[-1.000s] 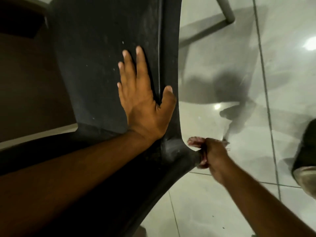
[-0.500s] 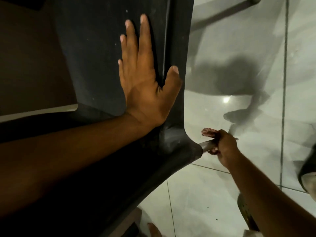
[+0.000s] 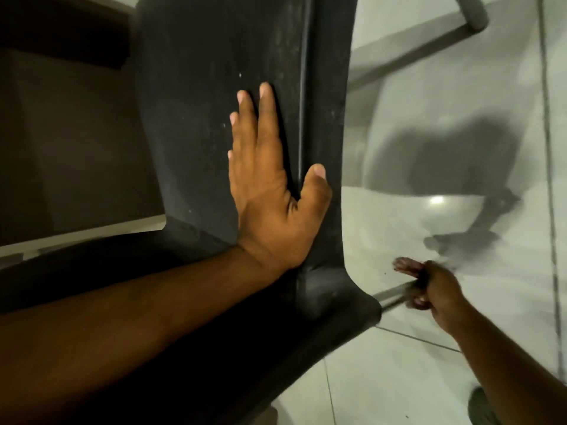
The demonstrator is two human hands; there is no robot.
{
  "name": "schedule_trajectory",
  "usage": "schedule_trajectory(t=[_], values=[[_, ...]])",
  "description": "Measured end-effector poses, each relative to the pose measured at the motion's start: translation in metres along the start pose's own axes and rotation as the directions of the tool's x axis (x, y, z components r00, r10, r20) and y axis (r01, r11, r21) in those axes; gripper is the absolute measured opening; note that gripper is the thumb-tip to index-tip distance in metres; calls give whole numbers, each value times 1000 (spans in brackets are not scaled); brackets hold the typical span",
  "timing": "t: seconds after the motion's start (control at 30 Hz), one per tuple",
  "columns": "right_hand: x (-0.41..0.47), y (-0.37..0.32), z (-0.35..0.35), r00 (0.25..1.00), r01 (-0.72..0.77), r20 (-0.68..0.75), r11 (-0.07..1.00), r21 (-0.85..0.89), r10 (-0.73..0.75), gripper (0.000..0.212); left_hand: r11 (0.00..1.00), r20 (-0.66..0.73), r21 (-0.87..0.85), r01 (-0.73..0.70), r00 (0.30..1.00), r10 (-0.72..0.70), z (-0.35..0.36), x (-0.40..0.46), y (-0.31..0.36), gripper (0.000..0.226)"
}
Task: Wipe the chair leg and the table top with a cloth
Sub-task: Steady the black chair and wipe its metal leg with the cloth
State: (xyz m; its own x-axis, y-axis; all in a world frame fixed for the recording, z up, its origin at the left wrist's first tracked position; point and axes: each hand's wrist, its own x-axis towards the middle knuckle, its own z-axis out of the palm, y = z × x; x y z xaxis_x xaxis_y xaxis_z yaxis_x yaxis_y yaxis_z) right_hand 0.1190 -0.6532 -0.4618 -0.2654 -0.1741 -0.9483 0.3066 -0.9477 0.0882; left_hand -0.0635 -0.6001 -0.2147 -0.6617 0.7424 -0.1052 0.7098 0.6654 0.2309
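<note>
A black plastic chair seat [image 3: 214, 87] fills the middle of the view, tipped over the tiled floor. My left hand [image 3: 270, 191] lies flat on it, fingers spread, thumb over the raised edge. A thin grey chair leg [image 3: 394, 294] sticks out from the seat's lower corner. My right hand [image 3: 435, 289] is closed around that leg, a short way out from the seat. A reddish bit of cloth [image 3: 406, 265] shows at the top of the fist; the rest of it is hidden.
Glossy pale floor tiles [image 3: 399, 378] lie to the right, with shadows on them. Another grey leg [image 3: 474, 13] reaches the floor at top right. A brown surface [image 3: 76, 148] stands at left. A dark shoe [image 3: 481, 406] shows at bottom right.
My right hand has slid outward along the leg, away from the seat corner, and more bare leg shows. My left hand stays flat on the seat.
</note>
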Motion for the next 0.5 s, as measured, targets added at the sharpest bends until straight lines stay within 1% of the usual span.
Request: schedule_trajectory(t=[0.07, 0.1, 0.17, 0.2, 0.27, 0.3, 0.33, 0.4, 0.43, 0.47, 0.5], values=[[-45, -3, 16, 1000, 16, -10, 1000, -14, -16, 43, 1000, 3, -1, 17, 1000, -17, -2, 0, 2, 85], [-69, -7, 26, 1000, 23, 5, 1000, 8, -23, 45, 1000, 4, 3, 19, 1000, -19, -4, 0, 4, 85], [-112, -10, 43, 998, 9, 68, 995, 104, -16, 47, 999, 6, 21, 27, 1000, -27, -5, -2, 7, 87], [-125, -11, 52, 996, -3, 89, 989, 150, -10, 44, 999, 7, 31, 31, 999, -31, -5, -2, 7, 88], [-144, -12, 63, 998, -28, 54, 986, 167, 19, 26, 999, 15, 29, 38, 999, -38, -6, -2, 6, 88], [-148, -12, 67, 999, -27, 35, 991, 131, 22, 19, 999, 18, 35, 38, 999, -39, -7, -2, 4, 87], [-148, -11, 69, 1000, 4, 24, 998, 67, -5, 20, 999, 19, 38, 39, 999, -39, -8, -2, 3, 87], [-142, -8, 67, 992, 119, 37, 991, -66, -117, 18, 999, 18, 35, 28, 999, -29, -6, -1, 3, 87], [-135, -6, 66, 987, 156, 41, 983, -93, -152, 16, 999, 16, 31, 22, 1000, -22, -5, -1, 3, 87], [-126, -4, 63, 988, 156, 22, 983, -100, -155, 16, 999, 10, 28, 18, 1000, -18, -4, 0, 2, 87], [-112, -3, 60, 992, 126, -17, 986, -105, -128, 17, 1000, 4, 26, 16, 1000, -16, -4, 1, 1, 87]])
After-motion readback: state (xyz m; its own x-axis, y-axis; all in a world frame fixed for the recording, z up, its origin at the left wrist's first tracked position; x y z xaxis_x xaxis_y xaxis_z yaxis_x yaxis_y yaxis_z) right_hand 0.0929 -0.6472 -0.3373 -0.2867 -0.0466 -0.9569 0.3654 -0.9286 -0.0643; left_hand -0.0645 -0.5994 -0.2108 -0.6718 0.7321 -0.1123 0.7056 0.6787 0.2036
